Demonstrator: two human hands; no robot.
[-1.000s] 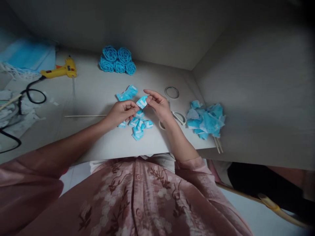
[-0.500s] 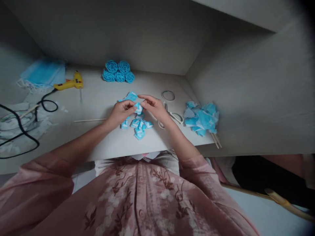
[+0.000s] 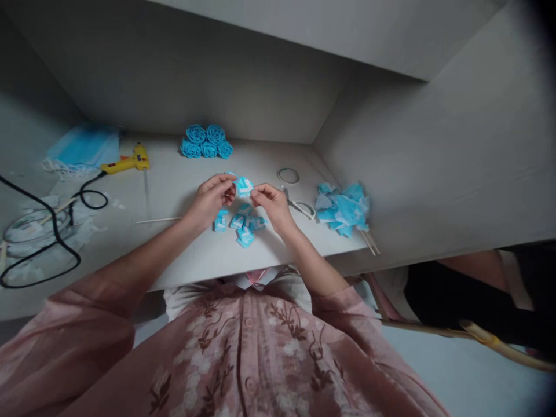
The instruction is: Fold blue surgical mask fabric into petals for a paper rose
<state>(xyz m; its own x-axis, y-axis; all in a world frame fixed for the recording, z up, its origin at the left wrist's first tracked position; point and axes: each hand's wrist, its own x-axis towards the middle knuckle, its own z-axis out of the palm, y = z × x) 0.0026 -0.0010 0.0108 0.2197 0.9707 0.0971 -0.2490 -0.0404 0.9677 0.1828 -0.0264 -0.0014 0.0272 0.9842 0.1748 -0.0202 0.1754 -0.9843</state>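
Between my two hands is a small folded piece of blue-and-white mask fabric, held just above the table. My left hand pinches its left side, and my right hand pinches its right edge with thumb and forefinger. Below them lies a cluster of similar folded blue pieces, with another folded piece a little to the left. A thin wooden stick points toward my left wrist. Scissors with pale handles lie right of my right hand, and a wire ring is behind them.
Several rolled blue rosettes are stacked at the back. On the left are a yellow glue gun, blue masks, a black cord and white scraps. Blue scraps and sticks lie at the right edge, beside a partition.
The folded piece is now stretched between both hands, its face turned more to me. My right hand has drawn its fingers in to a pinch. The view has tilted slightly.
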